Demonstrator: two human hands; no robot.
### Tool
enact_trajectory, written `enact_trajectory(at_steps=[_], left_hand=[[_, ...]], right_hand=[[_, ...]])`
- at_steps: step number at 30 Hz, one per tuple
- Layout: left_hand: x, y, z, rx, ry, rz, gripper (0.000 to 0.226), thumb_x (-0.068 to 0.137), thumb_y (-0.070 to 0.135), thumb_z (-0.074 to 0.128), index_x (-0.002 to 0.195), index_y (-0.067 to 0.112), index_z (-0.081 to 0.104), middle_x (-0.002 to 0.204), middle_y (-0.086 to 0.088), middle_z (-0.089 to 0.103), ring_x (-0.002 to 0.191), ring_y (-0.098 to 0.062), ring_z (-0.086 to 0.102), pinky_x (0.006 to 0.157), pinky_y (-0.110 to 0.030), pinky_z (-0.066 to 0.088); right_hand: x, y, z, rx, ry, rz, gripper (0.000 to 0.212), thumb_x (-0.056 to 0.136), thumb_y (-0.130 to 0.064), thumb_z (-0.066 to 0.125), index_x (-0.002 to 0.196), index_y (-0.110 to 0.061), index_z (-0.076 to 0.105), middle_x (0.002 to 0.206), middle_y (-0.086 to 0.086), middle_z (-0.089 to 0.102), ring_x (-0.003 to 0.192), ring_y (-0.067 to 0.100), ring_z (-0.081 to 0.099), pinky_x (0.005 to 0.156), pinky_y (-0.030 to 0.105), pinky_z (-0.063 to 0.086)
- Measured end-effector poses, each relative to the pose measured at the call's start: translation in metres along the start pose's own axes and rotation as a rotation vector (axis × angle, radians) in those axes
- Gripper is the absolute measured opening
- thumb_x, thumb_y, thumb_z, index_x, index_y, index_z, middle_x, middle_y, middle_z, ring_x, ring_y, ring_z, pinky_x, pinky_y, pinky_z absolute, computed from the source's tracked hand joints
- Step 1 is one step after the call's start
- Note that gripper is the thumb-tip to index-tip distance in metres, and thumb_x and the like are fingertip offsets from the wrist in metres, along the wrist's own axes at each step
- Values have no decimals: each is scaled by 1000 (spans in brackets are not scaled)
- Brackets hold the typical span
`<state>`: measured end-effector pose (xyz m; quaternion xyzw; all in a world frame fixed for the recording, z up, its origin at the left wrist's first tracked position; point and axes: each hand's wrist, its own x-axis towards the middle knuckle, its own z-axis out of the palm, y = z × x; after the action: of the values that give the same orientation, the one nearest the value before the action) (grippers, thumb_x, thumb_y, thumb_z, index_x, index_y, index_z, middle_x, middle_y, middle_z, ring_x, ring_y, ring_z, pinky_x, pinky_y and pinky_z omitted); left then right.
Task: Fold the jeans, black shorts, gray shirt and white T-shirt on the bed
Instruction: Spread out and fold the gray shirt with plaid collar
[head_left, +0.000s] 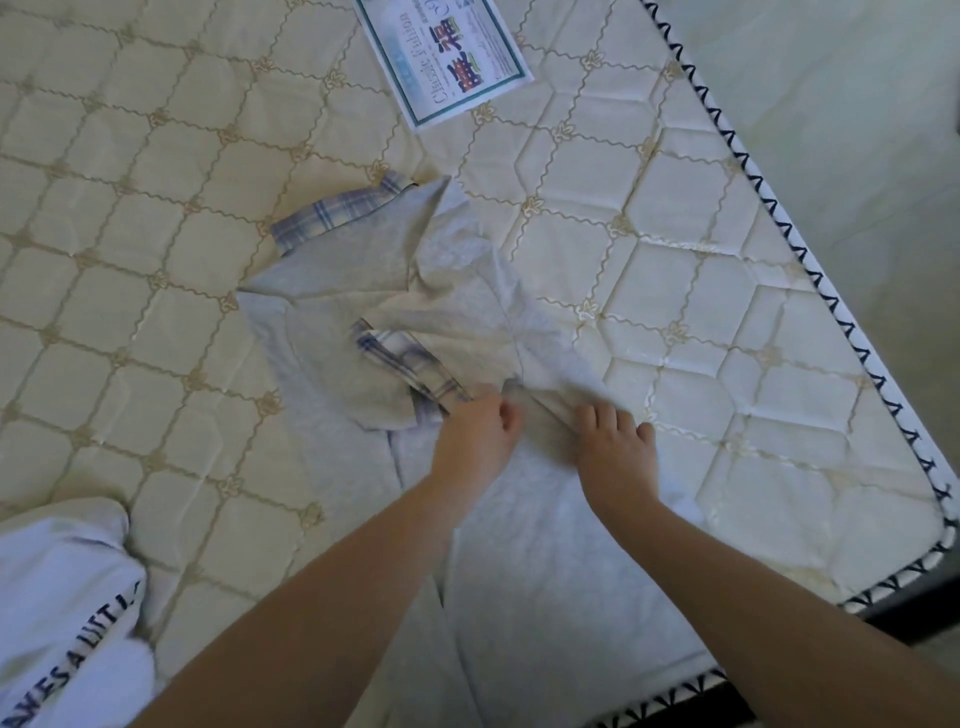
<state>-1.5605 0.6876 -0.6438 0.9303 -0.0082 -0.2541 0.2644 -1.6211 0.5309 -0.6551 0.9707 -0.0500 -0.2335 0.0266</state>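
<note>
— What sits closest in the head view?
— Two bare forearms rising from the bottom edge. The left hand (475, 436) is clenched on a bunch of the gray shirt (363, 291), its grip pinching fabric just below frame centre.
— And the other?
— The right hand (615, 452) lies on the same cloth just beside it, fingers curled into the fabric.
— Where is the shirt?
— Rumpled mid-frame on the bed (727, 312), plaid collar upward. The white T-shirt (67, 597) lies at lower left; a mattress label (447, 57) is at top centre.
</note>
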Motion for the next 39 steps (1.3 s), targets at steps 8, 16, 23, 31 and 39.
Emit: enact_trajectory(at_steps=[8,16,23,31,39], left_hand=[[0,49,64,-844,-157,-484,11,89,23,70,84,14,69,98,-18,72,97,-34,68,89,-43,55],[-19,73,81,-1226,-215,-612,19,97,17,51,115,13,57,95,-5,70,73,-13,71,54,-25,56],[-54,85,112,-1078,-346,-534,20,93,17,63,113,18,58,111,-7,63,87,-12,61,73,-22,52],[-79,84,117,-1088,-253,-684,26,105,27,39,127,20,49,111,-8,65,80,-16,68,55,-28,55],[-90,48,115,-1001,-131,-655,45,100,45,46,126,10,56,122,-12,64,109,-28,64,93,-48,54]], right_hand=[[-38,45,10,97,172,-4,21,69,-15,80,72,-8,60,65,9,60,58,31,59,57,37,46],[-93,75,50,259,118,255,44,76,-18,73,116,-4,61,108,17,60,95,37,58,82,48,45],[-149,109,84,468,-94,409,34,90,-32,57,120,-17,56,112,5,62,108,31,53,90,41,34],[-190,115,85,677,-28,516,22,80,-21,69,101,-19,64,94,-1,67,90,26,62,71,34,44],[-218,87,97,1241,37,607,54,78,-22,77,129,-21,59,112,-3,67,103,16,61,90,34,48]])
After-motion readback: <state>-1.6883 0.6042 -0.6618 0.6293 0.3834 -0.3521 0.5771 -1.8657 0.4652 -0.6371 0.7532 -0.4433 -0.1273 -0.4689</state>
